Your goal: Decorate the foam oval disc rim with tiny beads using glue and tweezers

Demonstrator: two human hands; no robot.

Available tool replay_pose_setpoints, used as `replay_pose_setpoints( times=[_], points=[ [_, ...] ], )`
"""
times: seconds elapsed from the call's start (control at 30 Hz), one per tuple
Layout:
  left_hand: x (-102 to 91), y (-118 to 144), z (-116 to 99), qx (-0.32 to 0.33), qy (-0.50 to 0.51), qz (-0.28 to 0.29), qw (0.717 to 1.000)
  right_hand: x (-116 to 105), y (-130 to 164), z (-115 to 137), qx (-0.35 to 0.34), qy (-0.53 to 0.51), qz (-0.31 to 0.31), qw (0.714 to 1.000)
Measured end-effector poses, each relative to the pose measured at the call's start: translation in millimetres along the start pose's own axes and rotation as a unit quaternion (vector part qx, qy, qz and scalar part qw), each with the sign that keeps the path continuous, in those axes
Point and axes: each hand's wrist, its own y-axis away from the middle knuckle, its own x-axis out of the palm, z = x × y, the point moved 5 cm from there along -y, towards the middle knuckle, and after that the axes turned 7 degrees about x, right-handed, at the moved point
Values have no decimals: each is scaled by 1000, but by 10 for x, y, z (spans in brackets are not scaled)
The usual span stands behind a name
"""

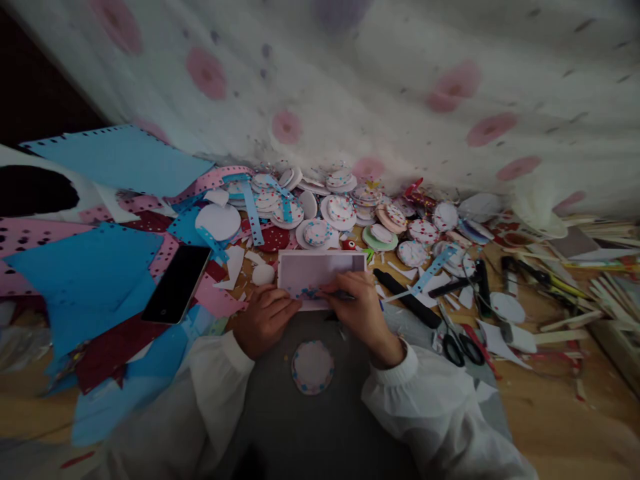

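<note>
A shallow white box [320,261] stands in front of me with small blue pieces [306,292] gathered inside near its front wall. My left hand [267,315] is closed at the box's front left corner, its fingers pressed together along the edge. Reaching into the box from the right, my right hand [359,312] has thumb and fingers pinched together beside the blue pieces. What it pinches is too small and dark to make out. Closer to me, a round white disc [313,367] with blue and red dots round its rim lies on the grey mat [305,433].
Behind the box are piled several dotted round paper pieces [319,233]. Coloured sheets [85,260] and a phone [177,283] lie at left. Scissors [461,345], a black-handled tool [407,298] and wooden sticks [617,300] are at right. A flowered curtain [350,87] hangs behind.
</note>
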Motion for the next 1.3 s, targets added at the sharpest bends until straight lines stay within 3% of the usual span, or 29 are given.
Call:
replay_pose_setpoints(
  times=[0.33,0.77,0.97,1.13,1.3],
  points=[
    [-14,-29,-10,17,-8,-31,999,53,-12,-15,-3,6,-2,1000],
    [13,24,0,22,0,-20,1000,90,-30,13,-21,29,-18,999],
    [12,-12,8,-1,10,-22,1000,-197,84,45,-5,-83,-112,990],
    [64,-60,171,-37,35,-31,998,-465,445,13,18,-183,-185,965],
    [-5,-155,239,-23,28,-11,999,-494,827,-126,60,-261,-237,934]
  ],
)
